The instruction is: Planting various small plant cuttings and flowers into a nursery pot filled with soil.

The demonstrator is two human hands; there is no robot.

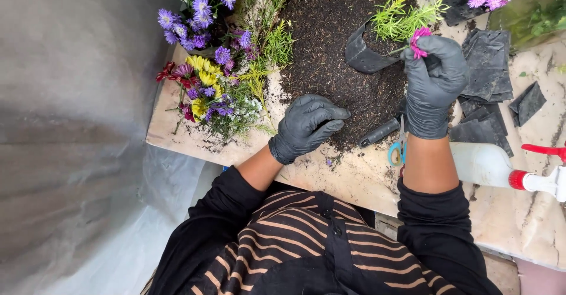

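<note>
On table [365, 183], soil heap [336, 41] at centre. Right hand [433, 85]: fingers pinch pink flower [419, 40] above torn black pot [362, 56] with green sprigs. Left hand [306, 127]: fingers curled, empty, resting on soil edge. Scissors [398, 147] and black handle [380, 133] lie between hands. Flower bunch [206, 88] left; spray bottle [507, 171] right, black plastic scraps [486, 65] beside.

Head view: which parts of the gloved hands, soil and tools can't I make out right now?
- Blue-handled scissors: blades hidden under the right hand in the head view.
- White spray bottle with red trigger: nozzle cut off by the right edge.
- Left hand: curled fingers hide anything beneath.
- Dark soil pile: cut off by the top edge.
</note>
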